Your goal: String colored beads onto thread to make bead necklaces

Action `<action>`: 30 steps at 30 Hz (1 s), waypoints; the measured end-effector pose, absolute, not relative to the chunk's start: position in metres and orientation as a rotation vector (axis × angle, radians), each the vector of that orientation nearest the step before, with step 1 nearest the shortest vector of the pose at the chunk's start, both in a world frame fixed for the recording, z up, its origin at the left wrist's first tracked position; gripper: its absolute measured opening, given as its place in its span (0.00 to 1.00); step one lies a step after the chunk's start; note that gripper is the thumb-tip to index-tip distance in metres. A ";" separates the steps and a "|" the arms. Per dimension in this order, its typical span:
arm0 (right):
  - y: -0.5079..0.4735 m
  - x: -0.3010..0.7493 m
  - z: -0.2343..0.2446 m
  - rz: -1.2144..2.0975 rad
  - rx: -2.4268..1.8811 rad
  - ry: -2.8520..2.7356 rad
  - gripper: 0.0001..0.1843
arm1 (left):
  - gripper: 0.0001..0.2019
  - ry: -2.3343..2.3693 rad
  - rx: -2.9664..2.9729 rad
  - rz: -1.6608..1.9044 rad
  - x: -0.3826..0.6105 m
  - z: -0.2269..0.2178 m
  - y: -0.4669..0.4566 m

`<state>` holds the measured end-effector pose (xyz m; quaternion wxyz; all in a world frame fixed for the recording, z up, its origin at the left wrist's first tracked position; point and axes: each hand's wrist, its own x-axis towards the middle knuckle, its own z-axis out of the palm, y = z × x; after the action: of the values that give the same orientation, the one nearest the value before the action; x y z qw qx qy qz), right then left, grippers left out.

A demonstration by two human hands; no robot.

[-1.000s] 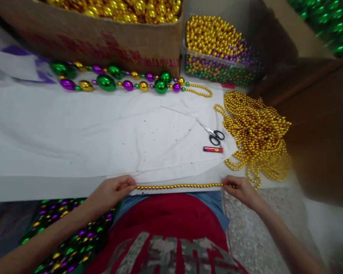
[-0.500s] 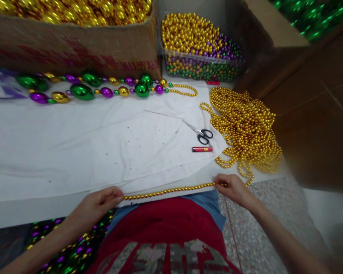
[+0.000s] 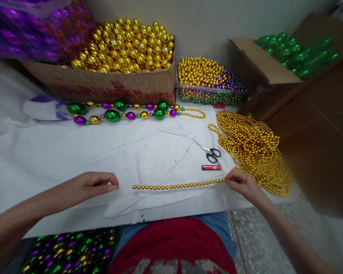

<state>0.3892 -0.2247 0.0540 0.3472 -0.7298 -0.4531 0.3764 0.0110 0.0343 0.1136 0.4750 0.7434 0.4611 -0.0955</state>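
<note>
A strand of small gold beads (image 3: 177, 186) lies straight across the white cloth (image 3: 74, 152) near the table's front edge. My right hand (image 3: 241, 184) pinches its right end, where the strand runs on into a heap of gold bead strands (image 3: 254, 148). My left hand (image 3: 94, 183) rests on the cloth a little left of the strand's free end, fingers curled together, with nothing visible in them. Small black-handled scissors (image 3: 211, 153) and a red lighter (image 3: 211, 167) lie just beyond the strand.
A necklace of large green, purple and gold beads (image 3: 122, 112) lies at the back of the cloth. Behind stand a cardboard box of gold balls (image 3: 111, 85), a clear tub of small mixed beads (image 3: 208, 82) and a box of green balls (image 3: 274, 68). Mixed beads (image 3: 71, 253) sit below the table.
My left hand has let go of the strand's left end and moved left. The strand now lies on the cloth, farther from the edge. The view has tilted up.
</note>
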 end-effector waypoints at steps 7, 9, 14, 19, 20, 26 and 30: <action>-0.186 0.354 0.063 1.009 -1.776 -1.263 0.07 | 0.15 0.923 1.615 0.091 0.087 0.117 0.006; -0.175 0.343 0.066 0.988 -1.765 -1.302 0.07 | 0.14 0.778 1.541 0.173 0.120 0.106 -0.016; -0.162 0.316 0.075 0.849 -1.810 -1.380 0.05 | 0.19 0.531 1.268 0.240 0.171 0.079 -0.056; -0.165 0.295 0.075 0.588 -1.910 -1.551 0.05 | 0.10 0.545 1.345 0.107 0.170 0.072 -0.052; -0.166 0.291 0.075 0.583 -1.899 -1.581 0.06 | 0.09 0.535 1.369 0.054 0.167 0.073 -0.049; -0.175 0.284 0.088 0.577 -1.862 -1.621 0.05 | 0.09 0.537 1.580 -0.245 0.144 0.094 -0.030; -0.188 0.289 0.098 0.623 -1.884 -1.614 0.06 | 0.09 0.539 1.676 -0.276 0.127 0.112 -0.022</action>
<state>0.2892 -0.1879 0.0975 0.2876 -0.7054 -0.6044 0.2331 0.1271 -0.0223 0.1123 0.6284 0.7316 0.2354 -0.1206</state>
